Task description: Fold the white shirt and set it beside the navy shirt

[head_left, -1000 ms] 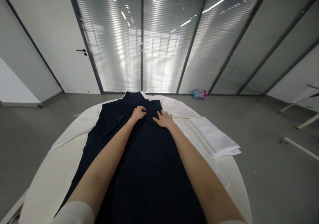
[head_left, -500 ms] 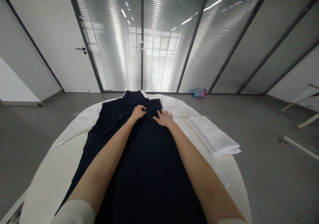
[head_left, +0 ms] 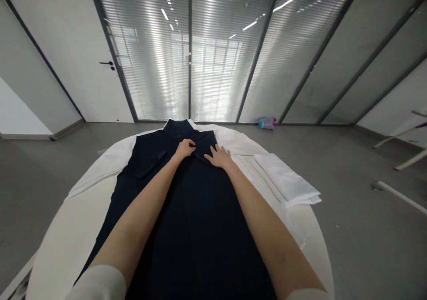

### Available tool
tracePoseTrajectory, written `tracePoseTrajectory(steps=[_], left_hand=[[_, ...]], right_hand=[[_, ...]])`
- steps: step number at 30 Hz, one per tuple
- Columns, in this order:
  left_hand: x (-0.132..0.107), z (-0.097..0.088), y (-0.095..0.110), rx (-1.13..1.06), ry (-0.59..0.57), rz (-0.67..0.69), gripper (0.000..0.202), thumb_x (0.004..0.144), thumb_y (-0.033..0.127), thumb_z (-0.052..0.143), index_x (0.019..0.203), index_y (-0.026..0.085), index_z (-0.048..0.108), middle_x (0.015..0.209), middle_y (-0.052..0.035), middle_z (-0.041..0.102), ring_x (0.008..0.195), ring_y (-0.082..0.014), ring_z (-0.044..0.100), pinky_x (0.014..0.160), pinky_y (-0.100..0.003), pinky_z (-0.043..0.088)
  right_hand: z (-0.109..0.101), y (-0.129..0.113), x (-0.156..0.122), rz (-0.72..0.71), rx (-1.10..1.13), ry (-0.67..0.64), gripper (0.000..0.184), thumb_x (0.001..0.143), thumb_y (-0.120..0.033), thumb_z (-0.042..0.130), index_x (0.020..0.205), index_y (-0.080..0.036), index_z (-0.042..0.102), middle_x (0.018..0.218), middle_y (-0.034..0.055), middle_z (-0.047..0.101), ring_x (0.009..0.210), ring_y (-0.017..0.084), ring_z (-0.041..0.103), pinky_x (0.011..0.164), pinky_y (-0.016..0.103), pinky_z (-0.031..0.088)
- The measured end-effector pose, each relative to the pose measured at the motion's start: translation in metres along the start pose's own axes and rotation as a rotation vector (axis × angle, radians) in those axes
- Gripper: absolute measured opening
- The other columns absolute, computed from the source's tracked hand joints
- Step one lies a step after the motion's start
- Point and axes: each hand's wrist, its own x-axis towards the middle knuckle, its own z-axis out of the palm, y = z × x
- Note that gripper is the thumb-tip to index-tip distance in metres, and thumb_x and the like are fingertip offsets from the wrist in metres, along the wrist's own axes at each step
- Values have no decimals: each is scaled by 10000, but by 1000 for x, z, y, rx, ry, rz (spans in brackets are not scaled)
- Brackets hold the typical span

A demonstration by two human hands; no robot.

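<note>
A dark navy collared shirt [head_left: 196, 211] lies spread lengthwise on a round white table [head_left: 83, 222], its collar at the far end. Near the chest, the fingertips of my left hand [head_left: 184, 149] are pinched together on the cloth. Just right of it, my right hand [head_left: 219, 156] rests flat with fingers spread on the shirt's right side. Between the hands a flap of the navy cloth lies folded over. Under the shirt, a white garment [head_left: 106, 162] reaches out to both sides; most of it is hidden.
Folded white cloth [head_left: 285, 180] lies at the table's right edge, overhanging slightly. On the floor by the glass partition [head_left: 216, 59] is a blue and red patterned object [head_left: 267, 123]. Pale furniture legs [head_left: 412, 157] stand at the right. A white door [head_left: 70, 46] is at the left.
Both hands keep their places on the navy shirt. The view has shifted very slightly; nothing else visibly differs.
</note>
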Motion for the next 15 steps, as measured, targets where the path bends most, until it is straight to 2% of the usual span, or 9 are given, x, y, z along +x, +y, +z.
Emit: tracePoseTrajectory(steps=[6, 10, 13, 15], left_hand=[[-1, 0, 1, -9, 1, -5, 261, 844, 178, 685, 1101, 153, 720, 838, -27, 726, 525, -94, 635, 548, -171, 492], [0, 0, 0, -19, 6, -5, 257, 840, 169, 690, 1094, 148, 721, 898, -42, 732, 513, -83, 628, 518, -163, 481], [0, 2, -1, -21, 19, -8, 261, 837, 165, 693, 1096, 150, 722, 964, -55, 735, 499, -72, 620, 505, -162, 473], [0, 2, -2, -21, 32, -4, 260, 837, 166, 694, 1094, 150, 724, 975, -58, 736, 489, -68, 613, 513, -165, 476]], right_hand=[[1, 0, 1, -1, -6, 0, 791, 974, -697, 246, 1614, -235, 191, 1683, 89, 75, 1517, 385, 112, 1187, 595, 125], [-1, 0, 0, -4, -10, 1, 792, 976, -689, 251, 1613, -222, 195, 1682, 98, 83, 1514, 393, 122, 1182, 602, 137], [-5, -1, -3, -17, -23, 35, 762, 980, -668, 296, 1593, -217, 269, 1667, 113, 164, 1497, 398, 183, 1169, 601, 184], [-7, -2, -4, -22, -26, 115, 725, 990, -641, 308, 1567, -203, 335, 1645, 128, 240, 1485, 398, 217, 1164, 588, 213]])
